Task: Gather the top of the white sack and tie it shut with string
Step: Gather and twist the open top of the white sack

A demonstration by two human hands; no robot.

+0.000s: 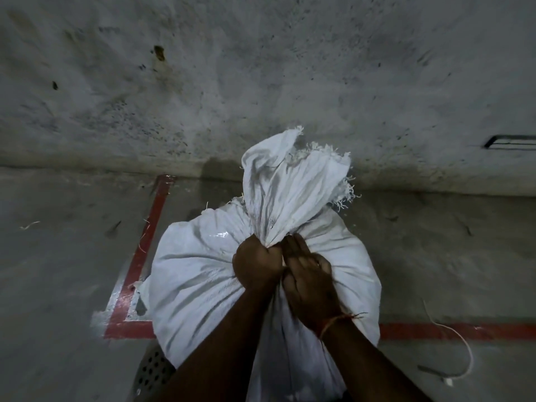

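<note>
A full white woven sack (200, 274) stands on the floor in the middle of the head view. Its top is bunched into a neck, and the loose frayed mouth (293, 184) flares upward above it. My left hand (256, 266) is a fist clenched around the neck from the left. My right hand (309, 281) presses against the neck from the right, fingers pointing up and curled on the cloth. A white string (461, 340) lies curved on the floor to the right, apart from the sack and from both hands.
The sack stands inside a red painted line (145, 245) on the grey concrete floor, close to a stained grey wall (261, 68). A dark perforated object (150, 369) shows at the bottom left beside the sack. A thin red thread circles my right wrist.
</note>
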